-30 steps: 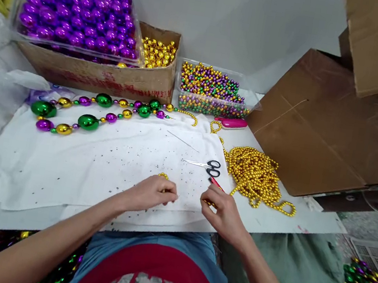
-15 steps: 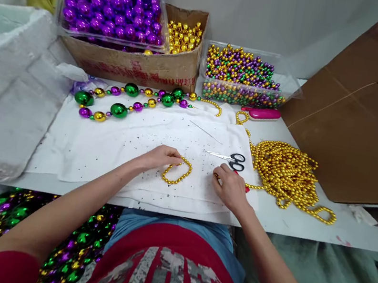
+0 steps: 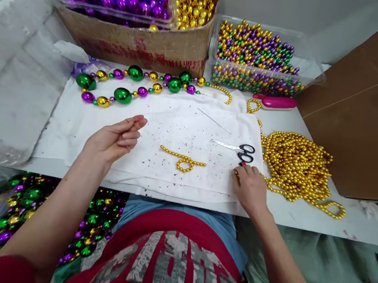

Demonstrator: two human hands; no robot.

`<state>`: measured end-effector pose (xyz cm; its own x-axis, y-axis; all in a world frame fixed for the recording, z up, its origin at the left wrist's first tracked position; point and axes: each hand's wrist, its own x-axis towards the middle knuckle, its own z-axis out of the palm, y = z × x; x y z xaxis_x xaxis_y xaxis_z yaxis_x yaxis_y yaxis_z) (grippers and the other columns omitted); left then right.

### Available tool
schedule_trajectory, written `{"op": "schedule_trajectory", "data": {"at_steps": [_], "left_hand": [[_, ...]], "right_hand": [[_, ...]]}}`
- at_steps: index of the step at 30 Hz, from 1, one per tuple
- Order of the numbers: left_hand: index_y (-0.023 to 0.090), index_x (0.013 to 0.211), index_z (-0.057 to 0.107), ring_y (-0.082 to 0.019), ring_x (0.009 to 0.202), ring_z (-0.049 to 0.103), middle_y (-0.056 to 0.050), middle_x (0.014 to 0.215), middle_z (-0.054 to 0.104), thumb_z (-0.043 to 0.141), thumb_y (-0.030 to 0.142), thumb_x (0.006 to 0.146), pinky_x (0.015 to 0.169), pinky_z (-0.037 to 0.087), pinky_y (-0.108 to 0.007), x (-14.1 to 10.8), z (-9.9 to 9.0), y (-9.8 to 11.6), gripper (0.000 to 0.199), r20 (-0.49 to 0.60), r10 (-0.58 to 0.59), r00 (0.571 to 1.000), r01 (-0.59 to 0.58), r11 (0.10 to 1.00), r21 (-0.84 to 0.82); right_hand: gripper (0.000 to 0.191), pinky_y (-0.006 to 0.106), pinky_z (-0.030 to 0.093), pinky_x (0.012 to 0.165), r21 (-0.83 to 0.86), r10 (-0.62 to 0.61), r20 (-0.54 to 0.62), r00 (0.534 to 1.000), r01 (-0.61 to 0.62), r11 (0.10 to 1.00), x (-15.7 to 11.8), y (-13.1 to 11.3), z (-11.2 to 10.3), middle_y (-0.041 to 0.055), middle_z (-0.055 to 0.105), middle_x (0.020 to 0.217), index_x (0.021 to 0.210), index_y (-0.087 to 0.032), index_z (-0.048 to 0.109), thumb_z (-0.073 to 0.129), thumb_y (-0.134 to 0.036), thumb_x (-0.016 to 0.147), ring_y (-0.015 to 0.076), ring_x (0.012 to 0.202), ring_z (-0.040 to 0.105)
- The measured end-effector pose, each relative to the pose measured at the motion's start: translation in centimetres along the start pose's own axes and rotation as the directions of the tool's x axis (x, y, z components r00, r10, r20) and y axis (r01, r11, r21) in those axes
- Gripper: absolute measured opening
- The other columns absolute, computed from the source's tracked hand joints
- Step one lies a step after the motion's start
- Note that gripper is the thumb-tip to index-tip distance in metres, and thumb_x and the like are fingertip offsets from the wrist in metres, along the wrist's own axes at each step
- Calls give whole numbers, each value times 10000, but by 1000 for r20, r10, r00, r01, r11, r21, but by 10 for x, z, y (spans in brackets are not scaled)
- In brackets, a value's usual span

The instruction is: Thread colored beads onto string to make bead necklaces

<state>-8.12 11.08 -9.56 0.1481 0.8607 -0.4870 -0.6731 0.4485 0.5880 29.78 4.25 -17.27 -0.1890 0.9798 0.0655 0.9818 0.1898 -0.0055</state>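
My left hand is raised over the left part of a white cloth, palm turned up and fingers loosely curled, with nothing visible in it. To its right lies a short strand of gold beads, bent into a small loop with two straight ends. My right hand is closed on the long gold bead strand at the cloth's right edge. A small red and black thing shows at its fingertips; its kind is mostly hidden. Just above are black-handled scissors.
A necklace of large beads and a needle-like rod lie on the cloth. A pile of gold strands sits right, near a pink tool. Behind stand a carton and a clear bead tub; a cardboard panel rises right.
My left hand has let go of the short gold strand and moved left and up. The strand's ring has become a small loop with straight ends. The view has also shifted.
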Motion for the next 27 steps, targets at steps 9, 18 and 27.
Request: {"op": "schedule_trajectory", "data": {"at_steps": [9,18,27], "left_hand": [[108,954,617,-25,559,520,-76,958,656,446,45,875,442,413,-93,-14,49,-70,199,27,-10,1000,10,1000,1],[196,927,669,-193,869,629,-68,940,698,592,320,824,758,460,-292,-13,11,-68,179,211,-15,977,-174,507,844],[219,784,630,-236,966,523,-67,1012,613,501,374,865,820,391,-342,-14,33,-56,217,491,-79,868,-497,-127,859]], "right_hand": [[435,307,470,737,976,-253,217,943,-212,47,-9,-139,-32,57,611,1088,1247,-279,504,605,-380,837,184,916,564],[290,213,265,463,878,-53,477,877,-478,-20,-55,-48,-55,-62,396,527,793,-171,596,569,-453,852,79,481,335],[318,242,362,531,772,197,417,887,-460,438,-89,9,-90,-5,501,621,802,-189,652,518,-470,865,131,586,451]]}}
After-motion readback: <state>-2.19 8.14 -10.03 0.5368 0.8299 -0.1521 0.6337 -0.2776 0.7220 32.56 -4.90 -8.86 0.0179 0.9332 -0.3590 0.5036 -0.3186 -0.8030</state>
